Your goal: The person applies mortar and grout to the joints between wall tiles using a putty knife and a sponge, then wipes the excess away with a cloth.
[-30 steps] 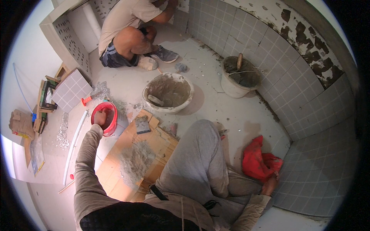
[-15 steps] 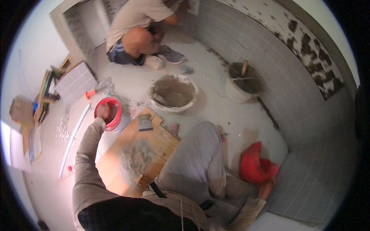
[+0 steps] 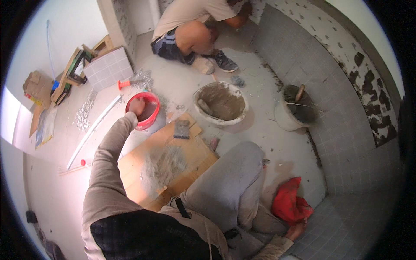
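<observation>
My left hand (image 3: 138, 106) reaches into a red-rimmed bucket (image 3: 157, 113) at the left. Its fingers look curled, and whatever they may hold is hidden. Down at the right, my right hand (image 3: 296, 230) grips the lower edge of a crumpled red bag or cloth (image 3: 289, 200), close to the tiled wall. Between the hands, a dusty cardboard sheet (image 3: 134, 167) lies by my bent knee (image 3: 229, 173). A small grey block or pad (image 3: 181, 129) rests on its far edge.
A basin of grey mortar (image 3: 223, 106) stands ahead, with a pale bucket holding a wooden-handled tool (image 3: 291, 120) to its right. Beyond, a co-worker (image 3: 186, 34) squats by the wall. A white strip (image 3: 93, 133), an orange-handled tool (image 3: 124, 84) and leaning tiles (image 3: 108, 69) are left.
The view has swung, so the room sits further right in the picture. My left hand stays in the bucket. The red bag or cloth has changed shape, still in my right hand.
</observation>
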Demonstrator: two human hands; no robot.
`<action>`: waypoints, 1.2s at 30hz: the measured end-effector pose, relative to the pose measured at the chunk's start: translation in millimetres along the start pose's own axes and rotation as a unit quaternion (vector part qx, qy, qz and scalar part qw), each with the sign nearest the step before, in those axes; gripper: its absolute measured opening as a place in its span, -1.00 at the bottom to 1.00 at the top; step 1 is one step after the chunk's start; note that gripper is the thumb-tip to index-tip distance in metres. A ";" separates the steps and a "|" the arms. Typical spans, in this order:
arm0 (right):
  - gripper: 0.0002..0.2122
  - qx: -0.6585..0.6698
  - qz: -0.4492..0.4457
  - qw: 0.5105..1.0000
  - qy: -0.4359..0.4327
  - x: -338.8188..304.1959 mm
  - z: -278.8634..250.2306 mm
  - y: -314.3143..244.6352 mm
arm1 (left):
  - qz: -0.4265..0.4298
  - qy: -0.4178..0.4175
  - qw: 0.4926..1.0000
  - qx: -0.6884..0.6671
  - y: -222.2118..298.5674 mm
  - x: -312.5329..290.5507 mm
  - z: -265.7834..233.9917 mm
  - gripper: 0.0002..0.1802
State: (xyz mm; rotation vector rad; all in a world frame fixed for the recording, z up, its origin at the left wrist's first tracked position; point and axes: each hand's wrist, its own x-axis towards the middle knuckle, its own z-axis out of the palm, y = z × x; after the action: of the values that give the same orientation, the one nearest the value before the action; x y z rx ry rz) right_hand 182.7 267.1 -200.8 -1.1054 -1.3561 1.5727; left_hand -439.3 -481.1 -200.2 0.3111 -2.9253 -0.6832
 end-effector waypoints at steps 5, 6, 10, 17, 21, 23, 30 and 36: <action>-0.55 0.007 -0.030 0.998 -0.046 -25.4 16.7 -15.3 | 0.005 -0.002 1.000 -0.020 -11.7 11.3 -0.8 -0.39; -0.60 0.015 -0.028 0.999 -0.032 -27.1 20.9 -17.2 | 0.000 -0.050 0.985 -0.165 -12.2 12.2 -1.1 -0.47; -0.66 0.042 -0.129 0.985 -0.107 -31.0 30.8 -18.4 | -0.049 -0.108 0.869 -0.481 4.3 -7.7 -14.5 -0.74; -0.74 -0.026 -0.050 0.991 0.123 -44.2 85.3 -18.6 | -0.072 -0.165 0.723 -0.667 81.0 -70.5 -95.7 -0.61; -0.82 -0.062 -0.044 0.988 0.133 -53.0 122.5 -24.7 | 0.000 -0.106 0.694 -0.712 94.4 -111.5 -153.1 -0.56; -0.83 -0.062 -0.052 0.989 0.126 -58.3 134.8 -20.1 | 0.028 -0.153 0.663 -0.732 131.1 -138.5 -163.0 -0.53; -0.88 -0.115 -0.135 0.979 0.097 -42.0 140.2 0.1 | 0.150 -0.523 0.552 -0.632 418.3 -358.1 -60.0 -0.45; -0.89 -0.111 -0.112 0.985 0.064 -46.9 141.1 12.6 | 0.283 -0.630 0.389 -0.609 719.0 -535.2 -28.1 -0.43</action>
State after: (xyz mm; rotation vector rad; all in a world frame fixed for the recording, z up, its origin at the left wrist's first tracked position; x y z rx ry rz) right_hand 64.6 175.8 -199.3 -1.1195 -1.5369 1.1911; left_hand -38.0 258.5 109.8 -1.9039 -1.4107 -3.3407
